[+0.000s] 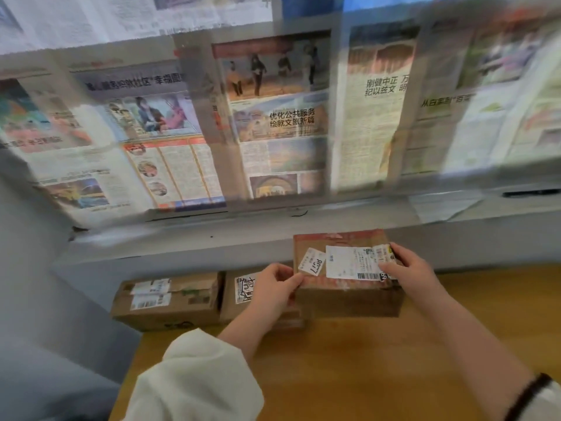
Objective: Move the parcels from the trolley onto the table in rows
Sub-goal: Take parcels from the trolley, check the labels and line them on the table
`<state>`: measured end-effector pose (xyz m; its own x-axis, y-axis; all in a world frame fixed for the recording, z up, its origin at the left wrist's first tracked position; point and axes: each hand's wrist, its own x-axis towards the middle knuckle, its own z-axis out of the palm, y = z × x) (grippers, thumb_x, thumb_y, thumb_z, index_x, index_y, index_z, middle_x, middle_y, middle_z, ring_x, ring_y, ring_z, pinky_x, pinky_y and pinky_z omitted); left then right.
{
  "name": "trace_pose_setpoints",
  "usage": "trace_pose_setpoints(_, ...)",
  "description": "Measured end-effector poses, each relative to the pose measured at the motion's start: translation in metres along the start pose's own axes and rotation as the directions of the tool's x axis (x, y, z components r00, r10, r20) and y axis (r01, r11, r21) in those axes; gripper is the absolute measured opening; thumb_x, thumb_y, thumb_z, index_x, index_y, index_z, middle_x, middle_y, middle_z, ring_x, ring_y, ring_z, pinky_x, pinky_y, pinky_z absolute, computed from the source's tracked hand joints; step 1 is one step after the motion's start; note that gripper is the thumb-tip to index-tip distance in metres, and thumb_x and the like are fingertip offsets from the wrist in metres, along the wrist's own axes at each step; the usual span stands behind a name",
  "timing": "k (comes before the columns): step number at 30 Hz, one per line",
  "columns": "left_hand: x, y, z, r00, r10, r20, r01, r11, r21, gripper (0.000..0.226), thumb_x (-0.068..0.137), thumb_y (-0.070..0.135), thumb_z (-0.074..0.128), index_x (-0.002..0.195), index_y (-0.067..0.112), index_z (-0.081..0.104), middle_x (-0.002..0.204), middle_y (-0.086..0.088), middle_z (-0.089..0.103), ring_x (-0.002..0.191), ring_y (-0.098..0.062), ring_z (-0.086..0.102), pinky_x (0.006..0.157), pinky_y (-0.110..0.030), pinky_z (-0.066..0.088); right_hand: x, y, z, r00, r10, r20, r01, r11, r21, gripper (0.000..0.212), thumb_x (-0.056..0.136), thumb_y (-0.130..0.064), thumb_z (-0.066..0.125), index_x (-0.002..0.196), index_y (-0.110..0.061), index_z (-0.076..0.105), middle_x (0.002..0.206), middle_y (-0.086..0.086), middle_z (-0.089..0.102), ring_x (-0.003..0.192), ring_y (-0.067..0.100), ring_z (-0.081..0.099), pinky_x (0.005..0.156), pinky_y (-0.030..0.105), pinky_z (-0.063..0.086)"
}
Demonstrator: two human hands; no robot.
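Parcel [346,302] of brown cardboard, its top carrying several white shipping labels, is being held at both ends near the back of the wooden table [364,375]. The left hand [273,290] is gripping the box's left end, with the thumb lying on top beside a small tilted label and the fingers curling round the edge. The right hand [413,271] is gripping the right end, with the thumb pressing on the labels and the fingers wrapping behind. Whether the box is resting on the tabletop or hanging just above it cannot be told.

Just beside it to the left, a second parcel [239,284] with a handwritten white label is sitting on the table, partly hidden by the left hand. A third parcel [167,302], flat, taped and bearing two white labels, is lying at the left end of the row, just beside the second. All three are lining up along a grey ledge [182,247] running behind the table. Above the ledge, newspaper sheets [273,117] are covering the wall or window. A white sleeve [197,375] is covering the left forearm, and a dark band [528,393] is circling the right wrist.
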<state>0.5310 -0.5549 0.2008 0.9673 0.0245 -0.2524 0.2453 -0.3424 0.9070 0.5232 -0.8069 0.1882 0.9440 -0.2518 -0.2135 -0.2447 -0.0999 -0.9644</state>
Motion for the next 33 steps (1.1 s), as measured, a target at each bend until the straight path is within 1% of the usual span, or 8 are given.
trace_pose_setpoints(5,0.022,-0.012,0.018,0.992,-0.043,0.115,0.021,0.983,0.182,0.029,0.086,0.018,0.065,0.114,0.012,0.056,0.113,-0.001,0.065,0.103,-0.016,0.061,0.088,-0.033,0.053,0.018,0.034,0.003,0.995,0.095,0.032,-0.093,0.994,-0.061,0.064,0.086,0.004,0.055,0.143,-0.017,0.034,0.125,0.006,0.058,0.096,0.013,0.060,0.072,0.026,0.054)
trace_pose_setpoints(8,0.032,-0.017,0.023,0.986,-0.063,0.153,0.025,0.971,0.238,0.029,0.090,0.013,0.059,0.119,0.012,0.053,0.121,-0.003,0.061,0.107,-0.014,0.058,0.073,-0.018,0.050,0.027,0.049,0.008,0.990,0.136,0.032,-0.133,0.988,-0.076,0.065,0.086,0.005,0.054,0.143,-0.016,0.033,0.130,0.010,0.055,0.106,0.019,0.058,0.083,0.033,0.054)
trace_pose_setpoints(11,0.039,-0.027,0.025,0.977,-0.105,0.187,0.057,0.968,0.245,0.026,0.091,0.009,0.055,0.117,0.013,0.050,0.123,-0.005,0.060,0.104,-0.014,0.058,0.068,-0.016,0.049,0.035,0.057,0.011,0.989,0.147,0.017,-0.145,0.985,-0.094,0.069,0.086,0.005,0.055,0.146,-0.016,0.028,0.133,0.009,0.053,0.104,0.017,0.057,0.075,0.027,0.052)
trace_pose_setpoints(14,0.044,-0.038,0.029,0.963,-0.135,0.234,0.078,0.968,0.238,0.031,0.092,0.006,0.054,0.121,0.014,0.046,0.129,-0.005,0.056,0.110,-0.014,0.055,0.075,-0.016,0.051,0.044,0.062,0.014,0.992,0.129,0.002,-0.128,0.986,-0.110,0.070,0.086,0.005,0.056,0.146,-0.016,0.027,0.135,0.008,0.051,0.098,0.013,0.054,0.057,0.013,0.048)
trace_pose_setpoints(17,0.048,-0.051,0.032,0.967,-0.114,0.227,0.033,0.943,0.332,0.046,0.090,0.002,0.053,0.134,0.014,0.042,0.137,-0.004,0.049,0.128,-0.018,0.044,0.101,-0.030,0.042,0.052,0.069,0.021,0.993,0.114,-0.005,-0.114,0.987,-0.110,0.066,0.086,0.006,0.055,0.144,-0.015,0.031,0.133,0.009,0.052,0.096,0.012,0.053,0.048,0.007,0.046)
trace_pose_setpoints(20,0.053,-0.062,0.037,0.971,-0.122,0.206,0.040,0.931,0.364,0.059,0.089,0.005,0.055,0.142,0.021,0.035,0.148,-0.004,0.038,0.142,-0.022,0.022,0.114,-0.050,0.023,0.058,0.075,0.026,0.994,0.109,-0.023,-0.111,0.989,-0.095,0.064,0.087,0.004,0.056,0.144,-0.013,0.033,0.136,0.008,0.051,0.099,0.012,0.053,0.061,0.010,0.048)
trace_pose_setpoints(25,0.060,-0.075,0.044,0.960,-0.221,0.170,0.098,0.839,0.536,0.066,0.090,0.022,0.057,0.147,0.029,0.025,0.158,0.003,0.001,0.142,-0.028,-0.019,0.112,-0.061,-0.004,0.063,0.087,0.028,0.994,0.107,-0.028,-0.109,0.989,-0.096,0.061,0.087,0.004,0.056,0.142,-0.012,0.035,0.138,0.008,0.049,0.117,0.019,0.053,0.076,0.016,0.047)
trace_pose_setpoints(33,0.070,-0.091,0.050,0.950,-0.240,0.201,0.037,0.722,0.691,0.074,0.088,0.037,0.057,0.148,0.035,0.015,0.157,0.007,-0.013,0.140,-0.031,-0.023,0.107,-0.071,0.002,0.070,0.107,0.038,0.990,0.120,-0.075,-0.130,0.978,-0.162,0.059,0.090,0.002,0.053,0.143,-0.014,0.035,0.138,0.008,0.049,0.121,0.024,0.051,0.090,0.030,0.047)
